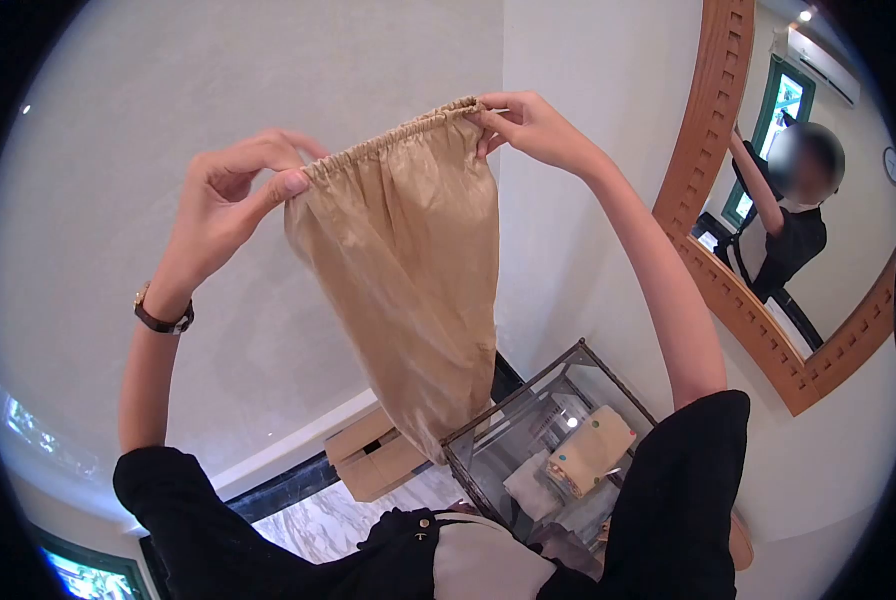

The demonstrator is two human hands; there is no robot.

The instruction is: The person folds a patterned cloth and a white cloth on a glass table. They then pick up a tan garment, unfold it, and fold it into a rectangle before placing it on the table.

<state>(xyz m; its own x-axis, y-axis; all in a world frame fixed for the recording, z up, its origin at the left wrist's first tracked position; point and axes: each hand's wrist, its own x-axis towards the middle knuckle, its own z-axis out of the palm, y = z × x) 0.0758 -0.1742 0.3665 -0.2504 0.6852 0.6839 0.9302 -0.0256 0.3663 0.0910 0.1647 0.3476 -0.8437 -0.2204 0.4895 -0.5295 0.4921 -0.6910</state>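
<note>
A tan cloth piece with a gathered elastic edge (408,240), like a bag or cover, hangs stretched between my hands. My left hand (233,205) pinches one end of the gathered edge between thumb and fingers. At the opposite end, higher up, my right hand (528,128) grips the same edge. The cloth drapes down in loose folds, its lower tip narrowing in front of the glass case. A watch with a dark strap (164,312) is on my left wrist.
Below stands a metal-framed glass case (528,400) with a rolled dotted cloth (593,450) inside. A cardboard box (373,455) lies beside it on the marble floor (318,520). On the right wall hangs a wooden-framed mirror (683,190) reflecting a person.
</note>
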